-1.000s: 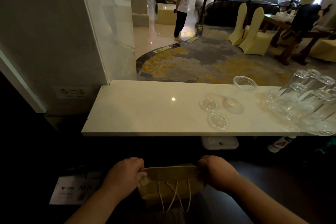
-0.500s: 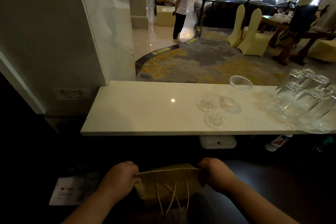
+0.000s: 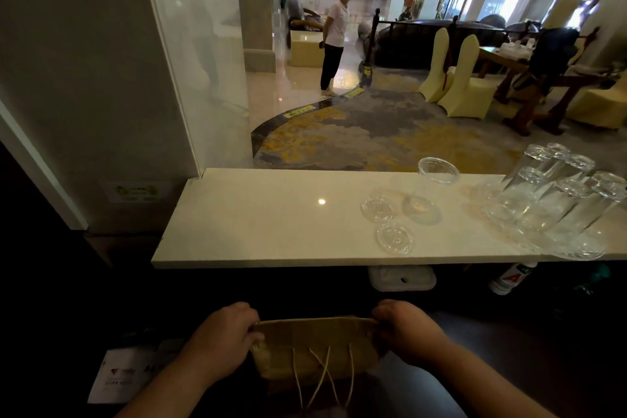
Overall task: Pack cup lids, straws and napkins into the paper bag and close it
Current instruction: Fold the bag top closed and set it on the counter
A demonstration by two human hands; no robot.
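1. Left hand [image 3: 220,339] and right hand [image 3: 407,332] grip the top corners of the bag [image 3: 315,346], below the counter [image 3: 271,224] edge.
2. Counter: two lids [image 3: 395,237], cup [image 3: 431,190], glasses [image 3: 556,204] at right.
3. Beyond: carpet [image 3: 373,136], covered chairs [image 3: 464,88].

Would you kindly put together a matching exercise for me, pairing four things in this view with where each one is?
Things:
1. paper bag
2. clear plastic cup
3. drinking glasses
4. two clear lids

Places:
A. standing upright and alone on the counter
B. lying flat on the counter beside the cup's base
C. gripped at its top corners by the left hand and right hand, below the counter
D. clustered at the counter's right end

Pairs: 1-C, 2-A, 3-D, 4-B
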